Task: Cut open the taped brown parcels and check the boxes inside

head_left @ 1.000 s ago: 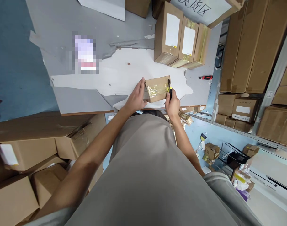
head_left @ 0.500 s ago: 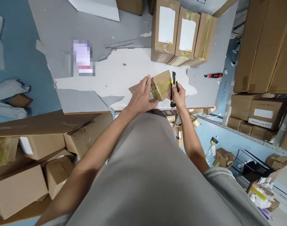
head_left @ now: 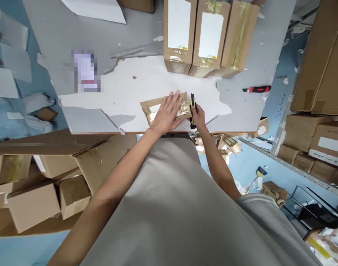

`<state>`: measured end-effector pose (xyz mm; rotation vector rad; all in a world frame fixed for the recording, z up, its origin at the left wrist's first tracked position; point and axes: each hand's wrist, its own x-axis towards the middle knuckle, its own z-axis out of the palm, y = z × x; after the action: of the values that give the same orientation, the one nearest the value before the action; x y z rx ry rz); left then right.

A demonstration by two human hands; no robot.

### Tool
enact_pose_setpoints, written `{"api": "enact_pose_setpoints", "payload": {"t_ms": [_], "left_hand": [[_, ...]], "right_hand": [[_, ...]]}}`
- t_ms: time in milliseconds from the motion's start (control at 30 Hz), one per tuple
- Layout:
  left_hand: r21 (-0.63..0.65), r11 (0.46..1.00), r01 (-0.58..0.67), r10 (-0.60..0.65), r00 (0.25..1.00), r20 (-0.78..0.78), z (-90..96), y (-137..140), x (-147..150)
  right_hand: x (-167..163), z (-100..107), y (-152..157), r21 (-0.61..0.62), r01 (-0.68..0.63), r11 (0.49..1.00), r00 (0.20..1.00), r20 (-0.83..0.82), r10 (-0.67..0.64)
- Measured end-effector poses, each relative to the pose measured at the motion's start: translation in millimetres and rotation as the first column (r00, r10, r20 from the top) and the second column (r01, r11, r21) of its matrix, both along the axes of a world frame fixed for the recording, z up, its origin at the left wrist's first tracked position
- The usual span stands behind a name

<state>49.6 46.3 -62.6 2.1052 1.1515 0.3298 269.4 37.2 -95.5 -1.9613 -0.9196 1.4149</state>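
A small cardboard box [head_left: 184, 106] with shiny brown tape lies near the table's front edge, looking low and flattened. My left hand [head_left: 166, 113] rests flat across its top, fingers stretched out, covering the middle of the box. At the box's right end, my right hand [head_left: 199, 117] is closed around a yellow-and-black box cutter [head_left: 193, 99], whose dark end points away from me. Whether a blade sticks out is too small to tell. The fingertips of the right hand are close to the box's side and partly hidden.
Three taped cartons [head_left: 210, 37] stand together at the back of the table [head_left: 141, 81]. A red-and-black box cutter [head_left: 259, 89] lies to the right. A large open carton [head_left: 102, 159] holding smaller boxes is at lower left. Shelves with boxes [head_left: 299, 131] stand at right.
The small box has gone from tilted up to lying lower and flatter, shifted left. My left hand has flattened onto it. My right hand has moved left with the box cutter.
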Motion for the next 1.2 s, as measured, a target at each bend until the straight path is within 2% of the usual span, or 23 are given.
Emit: {"api": "enact_pose_setpoints", "payload": {"t_ms": [100,200,267,333,400,500,567,667,767,933,1200], "left_hand": [[-0.011,0.999,0.042,-0.042,0.998,-0.053,-10.8,-2.6,6.3],[-0.013,0.997,0.075,-0.076,0.993,-0.087,-11.6,-5.7,10.2],[-0.014,0.995,0.102,-0.103,0.991,-0.088,-11.4,-6.9,12.7],[-0.012,0.994,0.109,-0.110,0.991,-0.075,-13.0,-7.2,14.7],[-0.005,0.995,0.097,-0.097,0.994,-0.058,-16.1,-7.0,15.4],[-0.002,0.996,0.085,-0.085,0.995,-0.045,-20.1,-6.7,14.8],[-0.003,0.997,0.080,-0.080,0.996,-0.044,-20.8,-6.7,14.5],[-0.002,0.998,0.066,-0.066,0.997,-0.036,-20.2,-6.7,14.8],[-0.003,0.998,0.062,-0.062,0.998,-0.024,-20.3,-6.5,15.5],[0.000,0.998,0.062,-0.062,0.998,-0.012,-22.9,-6.2,16.3],[0.005,0.998,0.059,-0.059,0.998,0.029,-22.4,-7.4,17.9]], "right_hand": [[18.9,13.2,-5.7,-0.026,-0.067,0.997,0.995,0.069,0.069],[30.6,40.4,-16.8,-0.026,-0.190,0.981,0.971,0.146,0.191],[31.5,60.0,-23.4,-0.063,-0.309,0.949,0.928,0.197,0.315],[27.9,77.6,-26.8,-0.125,-0.431,0.894,0.850,0.278,0.448],[22.1,92.4,-26.4,-0.204,-0.526,0.825,0.736,0.377,0.562],[13.6,110.3,-20.9,-0.309,-0.597,0.740,0.574,0.479,0.664],[9.3,120.0,-16.5,-0.353,-0.618,0.702,0.509,0.502,0.700],[4.7,130.8,-11.8,-0.413,-0.621,0.666,0.454,0.504,0.735],[2.1,137.6,-10.1,-0.462,-0.611,0.643,0.418,0.502,0.757],[-3.5,146.1,-13.4,-0.474,-0.623,0.622,0.385,0.507,0.771],[-49.0,155.9,-16.3,-0.638,-0.524,0.565,0.231,0.532,0.815]]}}
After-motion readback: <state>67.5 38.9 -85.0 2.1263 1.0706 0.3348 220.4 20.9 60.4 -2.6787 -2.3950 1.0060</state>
